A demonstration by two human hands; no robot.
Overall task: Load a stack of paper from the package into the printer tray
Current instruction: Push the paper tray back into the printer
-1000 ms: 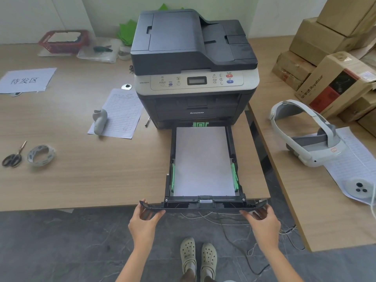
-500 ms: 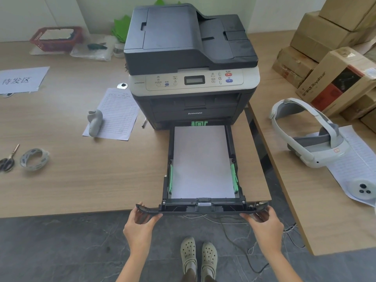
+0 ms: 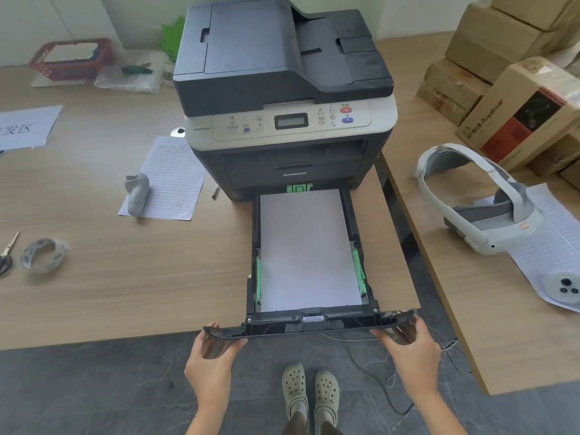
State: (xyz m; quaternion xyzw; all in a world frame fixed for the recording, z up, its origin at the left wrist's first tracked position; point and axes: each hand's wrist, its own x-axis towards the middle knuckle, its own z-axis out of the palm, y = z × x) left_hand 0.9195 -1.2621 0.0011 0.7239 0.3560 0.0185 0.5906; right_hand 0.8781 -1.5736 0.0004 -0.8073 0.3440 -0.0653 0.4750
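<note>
A dark grey printer [image 3: 282, 89] stands at the back of a wooden table. Its black paper tray [image 3: 314, 324] is pulled far out toward me, past the table's front edge. A stack of white paper [image 3: 307, 249] lies flat in the tray between green side guides. My left hand [image 3: 213, 356] grips the left end of the tray's front panel. My right hand [image 3: 411, 346] grips the right end. No paper package is in view.
A lined sheet [image 3: 169, 180] with a grey controller on it lies left of the printer, with a tape roll [image 3: 42, 255] and scissors farther left. On the right table [image 3: 470, 309] sit a white headset [image 3: 480, 208] and cardboard boxes [image 3: 518, 114]. Cables trail on the floor below the tray.
The tray has slid a little farther into the printer, and both hands have moved forward with it, still on the front panel. The view has tilted slightly.
</note>
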